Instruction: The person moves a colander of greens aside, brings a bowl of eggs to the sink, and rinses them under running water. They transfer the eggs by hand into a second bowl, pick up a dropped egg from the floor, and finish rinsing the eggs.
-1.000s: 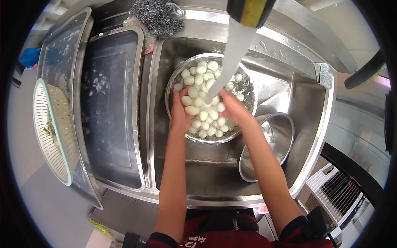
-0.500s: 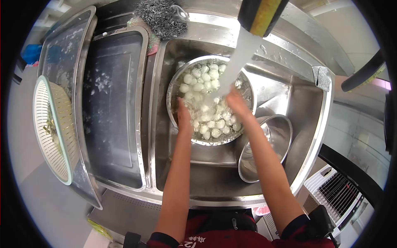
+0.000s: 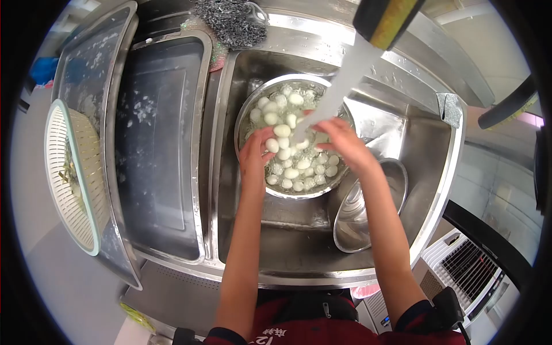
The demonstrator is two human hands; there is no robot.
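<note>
Small peeled white eggs (image 3: 291, 173) fill a round metal basin (image 3: 296, 196) of bubbling water in the sink. My left hand (image 3: 256, 150) is at the basin's left side, its fingers apart and curved against a few eggs (image 3: 272, 145) lifted near the surface. On the other side, my right hand (image 3: 343, 140) is spread over the water with fingers loosely bent and apart; its fingertips are partly behind the stream. Water (image 3: 339, 77) pours between both hands from the black-and-yellow faucet (image 3: 386, 23). Neither hand is closed around an egg.
A metal bowl (image 3: 346, 233) leans tilted in the sink (image 3: 299, 256), right of the basin. To the left stand a dark metal tray (image 3: 152, 149), another tray (image 3: 86, 72) and a pale plastic basket (image 3: 92, 198). Steel wool (image 3: 233, 26) lies on the back ledge.
My hands have risen out of the water, bringing several eggs up toward the surface. The left moved farther over the basin; the right shifted slightly right. The camera view shifted a little.
</note>
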